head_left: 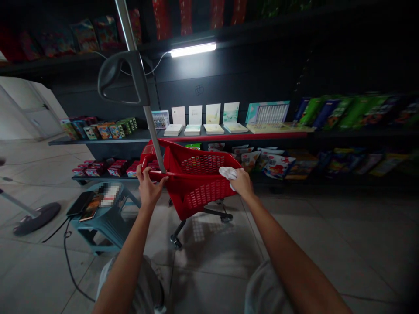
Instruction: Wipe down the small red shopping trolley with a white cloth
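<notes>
Head view: a red cart [176,195] stands mid-scene before the far shelf [255,137]. The left hand [150,189] touches its left end, grip indeterminable; the right hand [242,184] pinches a white cloth [228,172] at its right end. A metal pole [152,126] crosses before the shelf; a stool [113,224] stands left.

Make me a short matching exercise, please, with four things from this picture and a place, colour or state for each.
Things:
1. Shopping cart
2. Cloth
3. Stool
4. Light tube

Descriptions:
A. Glowing bright white
B. Held in the right hand
C. Blue-grey, to the left of the cart
D. Red, touched by the left hand

Right pairs: 1-D, 2-B, 3-C, 4-A
</notes>
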Demonstrator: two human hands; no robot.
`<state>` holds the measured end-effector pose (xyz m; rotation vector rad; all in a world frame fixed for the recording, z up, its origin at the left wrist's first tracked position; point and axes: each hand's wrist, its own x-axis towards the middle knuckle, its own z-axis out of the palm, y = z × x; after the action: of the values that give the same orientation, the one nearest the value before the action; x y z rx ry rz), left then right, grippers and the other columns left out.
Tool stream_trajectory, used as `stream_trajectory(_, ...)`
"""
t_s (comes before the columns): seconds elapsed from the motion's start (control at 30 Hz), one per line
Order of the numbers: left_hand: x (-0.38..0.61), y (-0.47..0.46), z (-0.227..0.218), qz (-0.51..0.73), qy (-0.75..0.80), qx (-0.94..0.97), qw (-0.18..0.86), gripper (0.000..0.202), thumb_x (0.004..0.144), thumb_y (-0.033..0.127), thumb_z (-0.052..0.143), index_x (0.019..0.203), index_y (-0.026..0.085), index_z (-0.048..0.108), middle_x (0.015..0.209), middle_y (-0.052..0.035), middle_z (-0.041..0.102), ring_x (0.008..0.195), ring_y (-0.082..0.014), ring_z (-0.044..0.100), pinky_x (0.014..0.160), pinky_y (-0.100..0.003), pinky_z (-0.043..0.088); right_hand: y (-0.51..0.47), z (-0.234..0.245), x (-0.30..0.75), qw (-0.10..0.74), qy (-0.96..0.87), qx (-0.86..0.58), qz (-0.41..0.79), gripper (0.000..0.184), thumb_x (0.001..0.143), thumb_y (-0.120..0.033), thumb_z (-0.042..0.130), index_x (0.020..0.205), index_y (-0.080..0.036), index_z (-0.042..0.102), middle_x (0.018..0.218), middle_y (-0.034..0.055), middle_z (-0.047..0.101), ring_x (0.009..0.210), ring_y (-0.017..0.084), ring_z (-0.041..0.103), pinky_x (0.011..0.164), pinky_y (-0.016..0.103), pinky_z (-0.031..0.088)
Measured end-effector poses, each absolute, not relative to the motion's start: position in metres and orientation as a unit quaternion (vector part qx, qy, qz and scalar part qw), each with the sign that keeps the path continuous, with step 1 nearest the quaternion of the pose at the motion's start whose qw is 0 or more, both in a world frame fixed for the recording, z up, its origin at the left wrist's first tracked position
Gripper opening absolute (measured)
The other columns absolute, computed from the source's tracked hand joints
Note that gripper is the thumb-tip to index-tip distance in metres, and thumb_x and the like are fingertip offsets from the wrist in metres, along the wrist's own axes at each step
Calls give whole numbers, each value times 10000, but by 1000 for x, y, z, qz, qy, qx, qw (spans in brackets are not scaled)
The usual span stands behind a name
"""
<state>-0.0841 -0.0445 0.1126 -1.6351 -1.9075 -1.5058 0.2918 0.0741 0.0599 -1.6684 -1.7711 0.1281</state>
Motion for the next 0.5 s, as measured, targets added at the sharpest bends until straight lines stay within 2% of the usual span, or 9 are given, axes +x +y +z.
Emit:
stream_trajectory(0.07,-80,-42,111,-529,-634,-556,90,737,774,619,801,1324,230,500,1655,-197,245,1281,-340,616,775,-395,655,71,60,271,327,-708,-625,29,332,886,-239,593,1167,-103,707,1139,185,665,1081,291,606,967,359,482)
stream_trajectory(0.13,-77,-39,110,-542,-626,-556,75,732,764,594,820,1311,234,494,1654,-186,227,1278,-323,619,768,-381,661,66,62,247,342,-730,-591,20,351,891,-233,602,1210,-139,711,1204,166,635,1141,297,577,1010,380,480)
stream_trajectory(0.23,-72,-37,110,-549,-620,-556,70,708,761,548,839,1292,234,490,1651,-180,208,1297,-320,606,766,-371,664,56,66,210,393,-761,-513,61,451,878,-180,601,1325,-170,660,1329,146,576,1212,274,570,1077,383,483)
stream_trajectory(0.33,-68,-36,108,-545,-619,-560,76,698,776,516,835,1302,231,475,1649,-192,198,1309,-325,596,775,-377,662,40,71,174,420,-792,-426,125,574,848,-75,533,1409,-184,587,1392,120,576,1262,238,584,1143,383,467)
stream_trajectory(0.5,-66,-37,107,-528,-630,-563,84,695,826,539,780,1347,224,444,1658,-221,172,1243,-319,641,756,-393,648,25,77,142,447,-818,-328,151,731,781,-10,518,1481,-221,517,1515,93,547,1408,233,508,1206,425,427)
